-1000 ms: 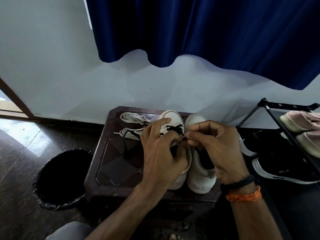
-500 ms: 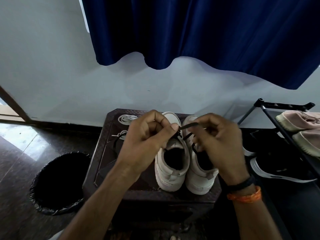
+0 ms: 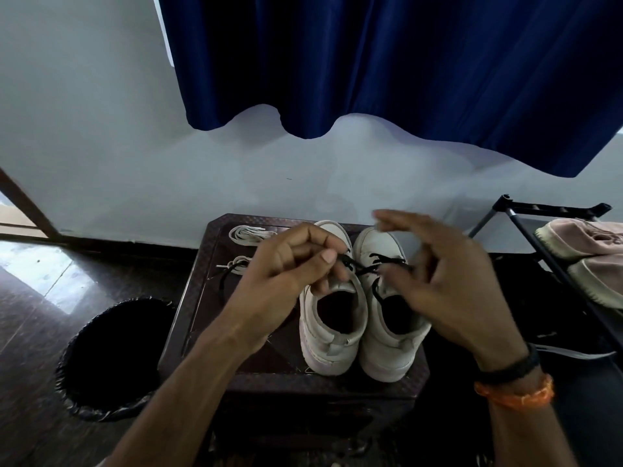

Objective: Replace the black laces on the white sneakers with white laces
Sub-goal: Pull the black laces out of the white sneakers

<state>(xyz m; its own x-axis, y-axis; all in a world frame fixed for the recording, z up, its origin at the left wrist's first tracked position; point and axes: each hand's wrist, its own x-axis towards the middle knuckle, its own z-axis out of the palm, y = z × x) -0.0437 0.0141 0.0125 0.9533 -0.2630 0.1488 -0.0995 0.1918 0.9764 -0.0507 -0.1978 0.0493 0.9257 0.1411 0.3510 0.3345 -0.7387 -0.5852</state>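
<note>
Two white sneakers (image 3: 357, 305) stand side by side toward the right edge of the dark bench (image 3: 199, 291), toes to its far edge, heels to its near edge. The left sneaker (image 3: 332, 318) looks nearly stripped: only a short run of black lace (image 3: 350, 262) shows near its toe, rising to the left hand (image 3: 290, 264). The right sneaker (image 3: 392, 318) still carries a black lace (image 3: 387, 261) across its upper eyelets and down one side of the opening. The white laces (image 3: 247, 234) lie in two loose bundles at the far left corner of the bench, with a loose black strand trailing beside the nearer bundle. By my reading the job is early: one shoe is about unlaced, the other barely begun, and no white lace threaded. The left hand hovers over the left toe with thumb and forefinger pinched shut on the black lace, other fingers curled. The right hand (image 3: 445, 284) hangs above the right sneaker, fingers spread and released, grasping nothing, somewhat blurred. A lined bin (image 3: 111, 358) sits on the floor off the bench's left edge, a shoe rack (image 3: 553, 244) to its right
</note>
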